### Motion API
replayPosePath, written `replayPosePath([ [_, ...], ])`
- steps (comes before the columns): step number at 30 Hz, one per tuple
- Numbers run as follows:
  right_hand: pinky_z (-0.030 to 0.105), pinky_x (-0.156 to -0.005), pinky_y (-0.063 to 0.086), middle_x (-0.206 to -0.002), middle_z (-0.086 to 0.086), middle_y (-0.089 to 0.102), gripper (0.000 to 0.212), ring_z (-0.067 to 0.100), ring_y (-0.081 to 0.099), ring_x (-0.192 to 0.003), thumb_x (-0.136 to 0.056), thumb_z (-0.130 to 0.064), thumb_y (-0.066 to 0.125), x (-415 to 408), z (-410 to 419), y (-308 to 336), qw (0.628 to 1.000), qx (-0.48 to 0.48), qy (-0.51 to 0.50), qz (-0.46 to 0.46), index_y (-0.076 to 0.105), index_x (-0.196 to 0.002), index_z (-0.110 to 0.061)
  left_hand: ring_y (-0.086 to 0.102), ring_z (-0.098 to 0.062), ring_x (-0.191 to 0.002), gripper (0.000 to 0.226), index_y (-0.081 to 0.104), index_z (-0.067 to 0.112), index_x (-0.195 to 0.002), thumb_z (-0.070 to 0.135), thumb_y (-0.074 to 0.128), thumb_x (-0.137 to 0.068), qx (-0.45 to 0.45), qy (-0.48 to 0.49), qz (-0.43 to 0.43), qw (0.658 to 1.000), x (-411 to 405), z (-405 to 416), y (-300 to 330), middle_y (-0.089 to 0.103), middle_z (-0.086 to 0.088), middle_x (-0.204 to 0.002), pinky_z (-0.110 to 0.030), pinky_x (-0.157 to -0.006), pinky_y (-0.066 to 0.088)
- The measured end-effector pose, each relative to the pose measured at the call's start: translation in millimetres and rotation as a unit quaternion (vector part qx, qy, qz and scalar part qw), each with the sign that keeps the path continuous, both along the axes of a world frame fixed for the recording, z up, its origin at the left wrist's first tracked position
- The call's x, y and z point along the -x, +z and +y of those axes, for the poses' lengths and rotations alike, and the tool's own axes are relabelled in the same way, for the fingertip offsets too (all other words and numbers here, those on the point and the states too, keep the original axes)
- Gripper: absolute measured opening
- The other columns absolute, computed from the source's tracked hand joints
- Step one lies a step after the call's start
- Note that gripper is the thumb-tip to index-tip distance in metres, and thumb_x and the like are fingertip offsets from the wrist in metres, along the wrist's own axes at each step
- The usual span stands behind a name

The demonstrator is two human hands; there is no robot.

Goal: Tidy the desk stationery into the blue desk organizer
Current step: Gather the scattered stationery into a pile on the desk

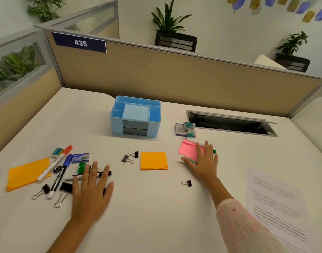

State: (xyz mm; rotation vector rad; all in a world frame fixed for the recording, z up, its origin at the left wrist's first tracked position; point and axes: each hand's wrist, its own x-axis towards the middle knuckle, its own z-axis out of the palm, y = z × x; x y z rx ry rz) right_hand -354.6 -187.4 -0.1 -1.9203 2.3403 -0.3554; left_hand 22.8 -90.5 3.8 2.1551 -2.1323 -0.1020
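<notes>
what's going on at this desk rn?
A person is starting to tidy stationery. The right hand lies flat on pink sticky notes; the left hand rests open over a black marker. The blue organizer holds none of it yet: markers, binder clips and orange sticky notes lie on the desk.

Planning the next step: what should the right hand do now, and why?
Probably close the right hand on the pink sticky notes under its straight fingers, then carry them to the blue organizer, whose compartments look empty.
</notes>
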Motion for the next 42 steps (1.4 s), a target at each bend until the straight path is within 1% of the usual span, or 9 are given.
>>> replayPosePath([
  [4,0.055,-0.114,0.001,-0.159,0.002,0.004,0.097,0.025,-0.005,-0.146,-0.067,-0.091,0.015,8,-15,0,0.999,-0.035,0.028,0.014,0.010,-0.147,-0.038,0.026,-0.037,-0.138,0.065,0.031,0.021,-0.143,0.054,0.008,-0.092,-0.012,0.006,0.003,1.000,1,-1,1,0.033,-0.018,-0.149,-0.063,-0.103,0.024],
  [9,0.054,-0.114,0.013,-0.156,0.003,0.014,0.090,0.028,0.009,-0.144,-0.071,-0.088,0.010,-7,-9,-5,0.998,-0.032,0.057,0.022,0.024,-0.143,-0.036,0.029,-0.037,-0.137,0.064,0.032,0.021,-0.143,0.053,0.008,-0.092,-0.022,0.010,0.008,1.000,1,-2,1,0.038,-0.018,-0.146,-0.062,-0.103,0.025],
  [13,0.056,-0.112,0.019,-0.153,0.004,0.019,0.085,0.029,0.018,-0.141,-0.072,-0.087,0.013,-34,6,-7,0.998,-0.030,0.056,0.022,0.023,-0.142,-0.040,0.030,-0.037,-0.137,0.065,0.033,0.021,-0.143,0.053,0.005,-0.093,-0.029,0.012,0.017,0.999,1,-2,3,0.039,-0.018,-0.145,-0.062,-0.103,0.026],
  [21,0.056,-0.109,0.019,-0.151,0.007,0.021,0.087,0.029,0.015,-0.140,-0.072,-0.085,0.005,-101,34,-4,1.000,-0.012,-0.009,-0.004,0.030,-0.141,-0.038,0.033,-0.039,-0.135,0.069,0.038,0.019,-0.141,0.051,0.000,-0.093,-0.041,0.007,0.049,0.998,3,1,14,0.041,-0.020,-0.143,-0.063,-0.103,0.028],
  [26,0.057,-0.111,0.016,-0.154,0.006,0.016,0.089,0.030,0.011,-0.143,-0.072,-0.084,0.005,-162,49,-3,0.999,-0.020,-0.024,-0.022,0.021,-0.145,-0.035,0.032,-0.039,-0.135,0.069,0.036,0.020,-0.141,0.052,-0.001,-0.093,-0.037,-0.018,0.052,0.998,-6,2,21,0.038,-0.019,-0.146,-0.063,-0.103,0.028],
  [31,0.057,-0.112,0.010,-0.157,0.004,0.010,0.089,0.030,0.004,-0.144,-0.072,-0.084,0.001,-223,49,-3,0.999,-0.027,-0.005,-0.035,0.016,-0.146,-0.036,0.021,-0.035,-0.141,0.062,0.026,0.021,-0.146,0.050,0.018,-0.092,0.013,-0.016,0.033,0.999,-57,-5,26,0.027,-0.016,-0.152,-0.061,-0.107,0.019],
  [36,0.058,-0.113,0.005,-0.158,0.004,0.004,0.084,0.029,-0.005,-0.145,-0.076,-0.081,0.004,-274,42,-5,0.998,-0.035,-0.005,-0.052,0.016,-0.146,-0.036,0.028,-0.041,-0.136,0.063,0.042,0.021,-0.138,0.054,0.022,-0.088,0.001,0.093,0.051,0.994,-153,-13,24,0.038,-0.018,-0.146,-0.063,-0.103,0.022],
  [39,0.058,-0.113,0.004,-0.159,0.006,0.003,0.079,0.029,-0.006,-0.145,-0.080,-0.079,0.010,-301,36,-4,0.997,-0.041,-0.015,-0.058,0.018,-0.146,-0.037,0.030,-0.041,-0.135,0.066,0.044,0.023,-0.137,0.056,0.019,-0.086,-0.031,0.091,0.061,0.994,-187,-13,18,0.038,-0.016,-0.146,-0.063,-0.102,0.024],
  [42,0.058,-0.112,0.003,-0.159,0.007,0.001,0.078,0.030,-0.009,-0.145,-0.081,-0.078,0.012,-332,31,-3,0.996,-0.050,-0.007,-0.067,0.020,-0.146,-0.036,0.035,-0.038,-0.133,0.067,0.047,0.020,-0.135,0.053,0.019,-0.085,-0.032,0.070,0.064,0.995,-192,-9,15,0.039,-0.016,-0.146,-0.059,-0.101,0.029],
])
